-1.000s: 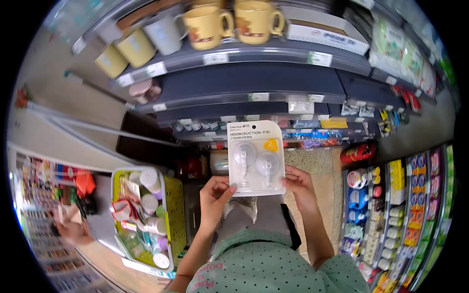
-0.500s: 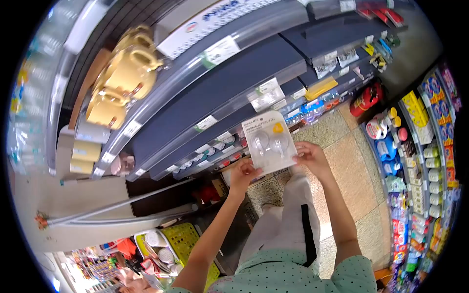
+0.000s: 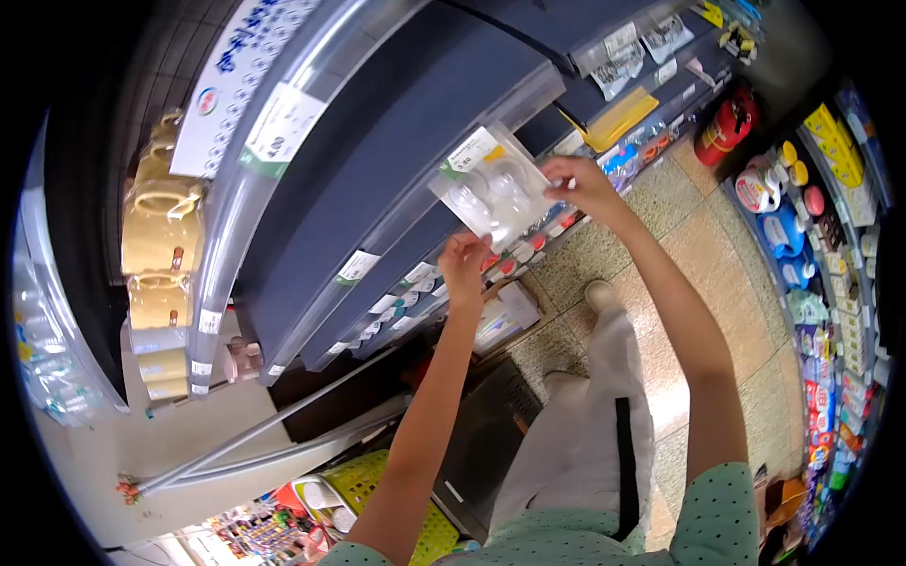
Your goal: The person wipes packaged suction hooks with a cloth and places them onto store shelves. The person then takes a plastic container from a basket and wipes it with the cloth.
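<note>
I hold a clear blister pack of suction hooks with both hands, raised against the front of the dark shelves. My left hand grips its lower corner from below. At its right edge my right hand pinches the pack. The pack is tilted, its white header card pointing up and left, with two round clear hooks showing through the plastic.
Price labels line the shelf edges. Yellow mugs stand on a shelf at the left. A yellow basket holding goods sits by my legs. Bottles and packets fill a rack on the right, with a red canister beyond.
My view has swung further left and down the aisle. Both hands have carried the hook pack up and toward the shelf front, and the basket has slid to the bottom edge.
</note>
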`<move>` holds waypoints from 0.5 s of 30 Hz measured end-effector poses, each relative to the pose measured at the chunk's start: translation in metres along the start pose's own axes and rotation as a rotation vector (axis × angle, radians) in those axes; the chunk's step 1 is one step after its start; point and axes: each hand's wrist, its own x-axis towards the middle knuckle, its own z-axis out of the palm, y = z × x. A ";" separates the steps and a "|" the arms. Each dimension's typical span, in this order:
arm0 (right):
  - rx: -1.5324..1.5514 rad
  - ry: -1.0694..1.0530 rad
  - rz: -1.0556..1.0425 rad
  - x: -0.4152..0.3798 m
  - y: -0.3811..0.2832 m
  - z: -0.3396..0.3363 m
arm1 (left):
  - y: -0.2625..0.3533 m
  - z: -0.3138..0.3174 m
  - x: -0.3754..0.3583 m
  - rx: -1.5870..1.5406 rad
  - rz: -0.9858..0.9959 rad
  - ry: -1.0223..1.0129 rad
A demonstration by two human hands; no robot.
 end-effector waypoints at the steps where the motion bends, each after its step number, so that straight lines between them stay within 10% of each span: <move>1: -0.004 -0.011 0.008 0.007 -0.002 -0.001 | 0.002 0.003 0.005 -0.058 -0.013 0.025; 15: -0.284 0.003 0.003 0.063 0.014 -0.006 | -0.004 0.009 0.062 0.188 0.261 -0.014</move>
